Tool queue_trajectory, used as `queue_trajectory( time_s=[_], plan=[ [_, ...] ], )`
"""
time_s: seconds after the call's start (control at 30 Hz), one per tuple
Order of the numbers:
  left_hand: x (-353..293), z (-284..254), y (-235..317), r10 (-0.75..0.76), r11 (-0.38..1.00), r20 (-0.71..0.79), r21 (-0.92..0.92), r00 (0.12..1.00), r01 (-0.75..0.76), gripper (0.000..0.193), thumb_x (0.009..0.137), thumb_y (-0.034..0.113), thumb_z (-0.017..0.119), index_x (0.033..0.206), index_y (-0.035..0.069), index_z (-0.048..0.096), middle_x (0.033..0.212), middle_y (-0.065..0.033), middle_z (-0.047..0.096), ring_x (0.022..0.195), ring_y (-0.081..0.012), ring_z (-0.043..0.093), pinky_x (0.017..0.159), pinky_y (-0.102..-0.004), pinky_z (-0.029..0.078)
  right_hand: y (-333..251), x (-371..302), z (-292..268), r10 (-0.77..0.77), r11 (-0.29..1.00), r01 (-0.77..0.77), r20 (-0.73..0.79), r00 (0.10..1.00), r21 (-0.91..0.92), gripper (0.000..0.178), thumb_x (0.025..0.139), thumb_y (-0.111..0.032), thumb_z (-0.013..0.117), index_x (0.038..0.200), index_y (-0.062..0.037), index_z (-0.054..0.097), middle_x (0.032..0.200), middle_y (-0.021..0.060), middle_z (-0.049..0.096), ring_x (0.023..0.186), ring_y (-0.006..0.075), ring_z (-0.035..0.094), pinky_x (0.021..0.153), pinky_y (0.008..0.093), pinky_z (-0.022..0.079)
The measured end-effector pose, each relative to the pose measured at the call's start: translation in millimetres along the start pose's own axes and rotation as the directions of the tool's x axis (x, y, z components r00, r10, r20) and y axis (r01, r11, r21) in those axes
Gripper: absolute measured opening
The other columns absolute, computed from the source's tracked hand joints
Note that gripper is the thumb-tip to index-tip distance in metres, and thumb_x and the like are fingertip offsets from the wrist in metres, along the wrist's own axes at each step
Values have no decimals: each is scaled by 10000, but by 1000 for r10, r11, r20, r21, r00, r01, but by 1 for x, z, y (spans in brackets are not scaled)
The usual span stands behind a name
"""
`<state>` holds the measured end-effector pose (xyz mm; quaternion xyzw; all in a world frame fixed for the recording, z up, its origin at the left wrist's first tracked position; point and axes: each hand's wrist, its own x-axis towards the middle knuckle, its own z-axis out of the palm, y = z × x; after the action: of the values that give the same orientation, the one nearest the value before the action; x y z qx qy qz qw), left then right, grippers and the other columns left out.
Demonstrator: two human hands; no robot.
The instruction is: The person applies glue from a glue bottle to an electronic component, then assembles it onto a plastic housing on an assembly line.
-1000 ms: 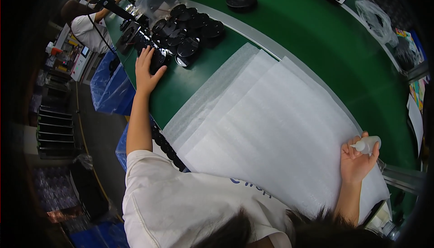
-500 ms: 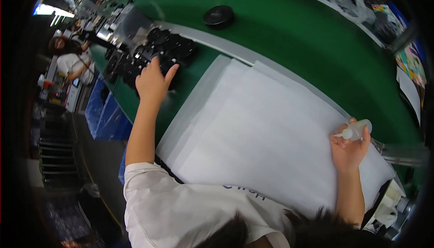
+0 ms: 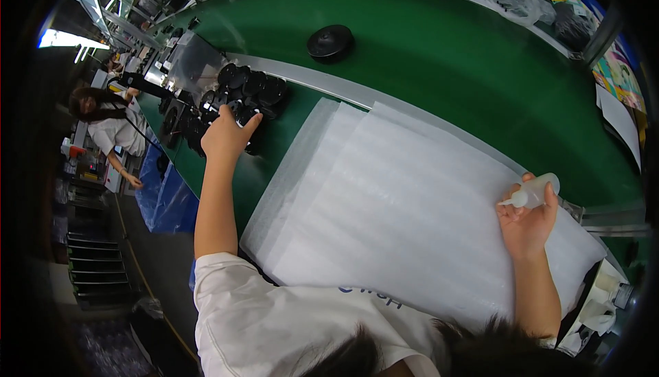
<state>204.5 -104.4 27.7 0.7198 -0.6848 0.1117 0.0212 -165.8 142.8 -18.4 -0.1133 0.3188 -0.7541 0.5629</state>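
Note:
My left hand (image 3: 226, 135) reaches over a pile of black round parts (image 3: 250, 88) on the green table, its thumb and forefinger spread apart. The fingertips are at the near side of the pile, and some fingers are partly hidden. My right hand (image 3: 527, 226) is closed around a small translucent squeeze bottle (image 3: 539, 191), tilted with its thin nozzle pointing left. That hand is over the right part of the white foam sheets (image 3: 391, 205), which are spread in front of me.
A black round part (image 3: 330, 42) lies alone on the green surface (image 3: 425, 54) beyond a metal rail. Back left, a clear plastic bin (image 3: 195, 64) stands behind the pile. A blue bag (image 3: 165, 195) hangs by the left edge. Another person (image 3: 113, 123) works farther left.
The view has shifted slightly. My left hand remains at the pile with thumb and forefinger apart, and my right hand still holds the bottle. The other person's arm now extends lower.

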Motion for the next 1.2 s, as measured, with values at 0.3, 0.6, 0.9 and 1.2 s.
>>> queue_trajectory(
  time_s=[0.3,0.6,0.9,1.2],
  plan=[
    [-6,-3,-4,39,998,67,-56,997,-36,612,613,521,605,980,42,502,824,-152,612,793,-303,593,648,-374,464,2,-6,-4,4,1000,-4,21,1000,19,291,796,-363,486,877,-86,523,624,33,538,536,104,485,575,281,406],
    [-43,-40,6,279,949,49,-169,959,-267,398,650,347,605,918,53,588,761,-186,606,754,-352,581,651,-406,457,11,4,-6,-39,990,50,-85,996,132,215,788,-302,553,841,-99,507,789,25,518,568,126,455,496,247,361],
    [-73,-112,56,836,439,19,-623,549,-647,318,740,94,596,1038,23,512,652,2,483,536,-46,422,486,-184,361,20,11,-7,47,999,-47,53,997,-1,290,791,-358,536,893,-92,485,706,14,479,526,104,407,474,221,324],
    [-56,-48,176,816,-222,-419,-863,397,-454,634,649,215,668,1141,-53,370,1133,-94,423,804,-157,532,569,-257,449,22,9,0,34,998,-30,79,996,-60,304,789,-382,521,840,-89,461,667,14,484,498,77,407,468,211,315]
  ],
)
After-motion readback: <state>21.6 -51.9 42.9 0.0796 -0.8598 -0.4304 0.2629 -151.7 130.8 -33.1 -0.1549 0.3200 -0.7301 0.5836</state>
